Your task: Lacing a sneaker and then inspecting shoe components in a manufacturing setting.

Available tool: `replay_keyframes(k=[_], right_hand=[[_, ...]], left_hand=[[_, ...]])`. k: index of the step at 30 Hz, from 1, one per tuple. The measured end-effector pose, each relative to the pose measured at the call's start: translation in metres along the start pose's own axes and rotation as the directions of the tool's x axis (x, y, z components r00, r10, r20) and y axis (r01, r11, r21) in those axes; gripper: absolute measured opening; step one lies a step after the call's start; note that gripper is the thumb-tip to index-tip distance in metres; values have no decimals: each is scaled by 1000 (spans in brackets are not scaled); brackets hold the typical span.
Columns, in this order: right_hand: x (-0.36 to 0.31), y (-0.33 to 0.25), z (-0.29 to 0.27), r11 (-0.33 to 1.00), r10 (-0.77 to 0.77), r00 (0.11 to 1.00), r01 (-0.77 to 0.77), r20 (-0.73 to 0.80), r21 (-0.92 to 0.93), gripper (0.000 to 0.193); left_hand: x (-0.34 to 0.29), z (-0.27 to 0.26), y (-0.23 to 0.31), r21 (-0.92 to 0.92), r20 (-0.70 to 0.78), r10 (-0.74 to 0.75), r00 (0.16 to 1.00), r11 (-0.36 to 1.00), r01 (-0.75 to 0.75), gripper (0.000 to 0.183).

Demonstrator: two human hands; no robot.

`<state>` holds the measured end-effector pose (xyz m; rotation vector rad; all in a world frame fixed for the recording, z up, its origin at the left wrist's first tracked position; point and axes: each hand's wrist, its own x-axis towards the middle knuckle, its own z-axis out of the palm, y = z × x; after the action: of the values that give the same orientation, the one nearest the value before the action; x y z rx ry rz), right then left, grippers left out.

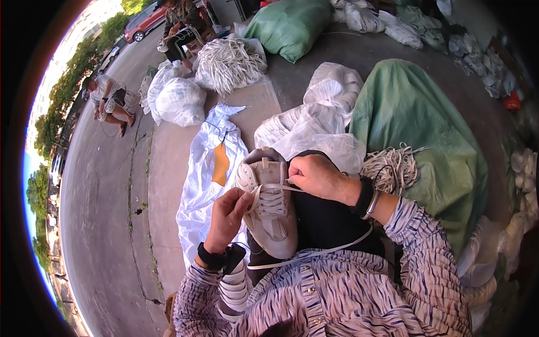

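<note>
A pale beige-and-white sneaker (273,224) rests on my lap, its toe toward me and its opening facing away. White shoelace (272,203) crosses its tongue in several rows. My left hand (227,216) is closed at the shoe's left side, pinching the lace between thumb and finger. On the other side, my right hand (321,177) is closed on the same lace, which stretches between both hands over the upper eyelets. A loose length of lace trails across my lap below the toe. My right fingertips are partly hidden from view.
A bundle of loose laces (391,170) lies to my right on a green sack (426,135). Ahead are white plastic bags (323,112) and a heap of laces (230,64). Blue-white plastic sheeting (196,196) lies at left. Two people sit farther off.
</note>
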<state>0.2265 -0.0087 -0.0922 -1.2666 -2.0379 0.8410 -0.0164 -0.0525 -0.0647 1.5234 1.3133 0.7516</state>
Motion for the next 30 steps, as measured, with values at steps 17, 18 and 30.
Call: replay_keyframes(k=[17,18,30], right_hand=[[5,-14,-13,907,284,918,-351,277,233,12],[4,-14,-13,902,288,915,-358,282,240,12],[11,-18,-6,981,196,966,-192,171,-37,10]], left_hand=[[13,-7,-22,-465,57,-189,980,864,193,23],[15,-7,-24,-470,47,-179,983,864,180,23],[9,-4,-20,-482,56,-165,985,859,172,24]])
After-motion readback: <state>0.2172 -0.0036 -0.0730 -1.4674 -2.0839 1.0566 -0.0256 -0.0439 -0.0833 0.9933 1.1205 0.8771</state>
